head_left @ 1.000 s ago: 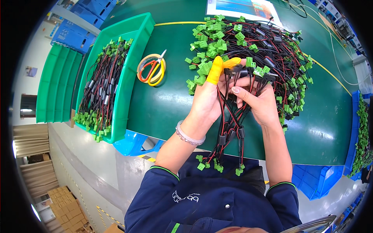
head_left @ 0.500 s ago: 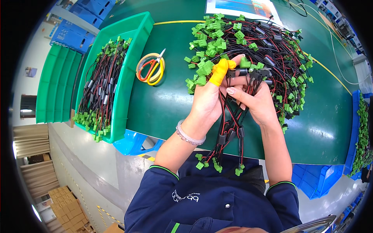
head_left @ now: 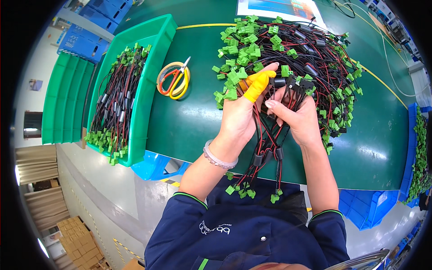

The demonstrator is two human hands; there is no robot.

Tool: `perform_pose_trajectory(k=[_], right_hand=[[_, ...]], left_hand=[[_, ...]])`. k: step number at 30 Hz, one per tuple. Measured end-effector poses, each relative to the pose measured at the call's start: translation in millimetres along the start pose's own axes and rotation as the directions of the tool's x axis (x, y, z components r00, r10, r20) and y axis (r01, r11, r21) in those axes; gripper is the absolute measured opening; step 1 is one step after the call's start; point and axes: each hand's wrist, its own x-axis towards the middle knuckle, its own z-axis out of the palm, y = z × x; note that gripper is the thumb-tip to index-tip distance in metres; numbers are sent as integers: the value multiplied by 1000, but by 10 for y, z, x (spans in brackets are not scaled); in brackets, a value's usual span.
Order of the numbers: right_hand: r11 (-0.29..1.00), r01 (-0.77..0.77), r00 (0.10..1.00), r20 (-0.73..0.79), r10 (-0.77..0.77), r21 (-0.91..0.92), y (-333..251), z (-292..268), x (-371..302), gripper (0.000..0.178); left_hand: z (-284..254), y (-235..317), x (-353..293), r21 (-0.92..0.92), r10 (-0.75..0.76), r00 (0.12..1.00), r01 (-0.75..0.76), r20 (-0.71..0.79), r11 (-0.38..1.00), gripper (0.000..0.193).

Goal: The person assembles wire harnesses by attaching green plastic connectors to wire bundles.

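Between my hands, a small bunch of wire harnesses (head_left: 268,155) hangs down past the table's front edge: black and red wires, black cylinders, green connectors at the lower ends. My left hand (head_left: 245,108), with yellow finger cots on thumb and finger, is closed around the wires near their black upper ends. My right hand (head_left: 300,118) pinches the bunch just beside it, black connectors (head_left: 300,84) sticking out above its fingers. Right behind both hands lies a large pile of the same harnesses (head_left: 333,58), green connectors along its left and right sides.
At left stands a green bin (head_left: 140,130) holding more harnesses. Scissors (head_left: 182,78) with red and yellow handles lie on a tape roll (head_left: 164,72). A printed sheet (head_left: 279,8) lies at the back. Blue crates (head_left: 365,208) stand beyond the table's right front edge.
My left thumb and fingers have shifted slightly at the top of the bunch, and the right fingers have curled in more. The hanging ends have swung a little left.
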Motion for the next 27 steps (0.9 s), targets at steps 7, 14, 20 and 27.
perform_pose_trajectory(k=[7,14,20,27], right_hand=[[996,65,997,-54,-62,66,-23,63,-1,16],[988,23,999,-41,-17,155,42,7,13,12],[982,30,1000,3,-31,188,55,-28,9,12],[973,63,998,7,-66,221,87,-31,15,13]], left_hand=[[50,-17,-11,-68,-105,989,113,102,991,45],[22,-12,-8,24,-57,998,58,-35,998,40],[-23,-10,20,-20,-31,997,33,75,999,41],[-28,-14,21,70,-20,1000,18,22,997,36]])
